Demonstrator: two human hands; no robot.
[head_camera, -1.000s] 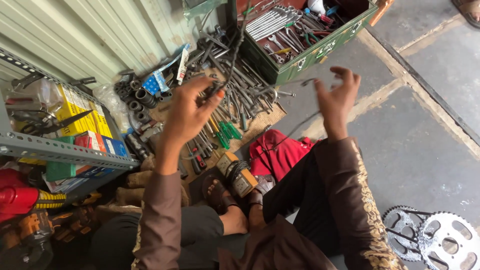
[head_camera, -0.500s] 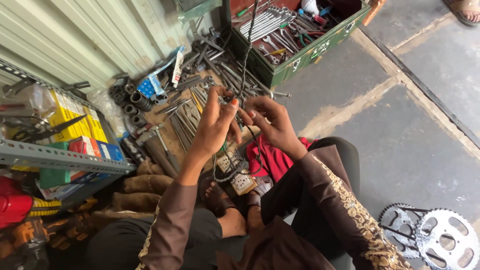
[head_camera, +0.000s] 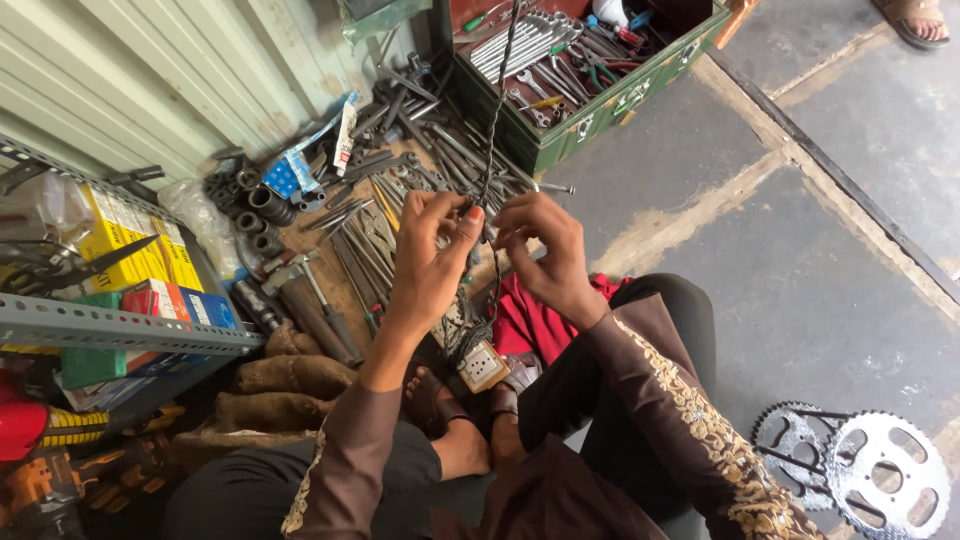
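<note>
My left hand and my right hand are raised close together in front of me, fingertips pinching a thin dark twisted wire that rises up out of the frame. The wire's lower part hangs down between the hands toward a small beige electrical socket box lying by my feet. A red cloth lies under my right wrist.
Loose spanners, hammers and sockets lie spread on the ground ahead. A green metal toolbox full of wrenches stands open behind them. A metal shelf with coloured boxes is at left. Chain sprockets lie at lower right.
My hands were wide apart a second ago, came together on the wire, and now hold it slightly lower and closer in the view.
</note>
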